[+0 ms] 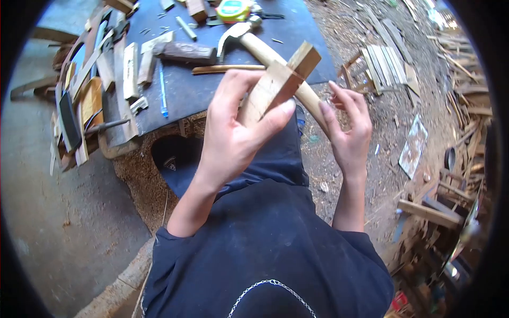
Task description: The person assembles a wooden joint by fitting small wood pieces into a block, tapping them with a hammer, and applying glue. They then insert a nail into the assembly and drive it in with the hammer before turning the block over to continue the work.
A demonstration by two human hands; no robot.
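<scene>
Wrapped round a short wooden block [265, 93], my left hand [233, 124] holds it up above the table's front edge. A second wood piece [304, 60] crosses or joins the block at its upper right end. My right hand [350, 119] is apart from the block, with its fingers spread and curved and nothing in them. Behind the wood lies a hammer [262, 52], its head on the table and its handle running down toward my right hand; whether the hand touches it is unclear.
The dark blue table [201, 98] bears a yellow tape measure [233, 9], a dark wood block [185, 52], a blue pen [163, 90] and wood offcuts. Tools and strips crowd its left side. A small slatted wooden stool [384, 66] stands right, near scrap wood [429, 212].
</scene>
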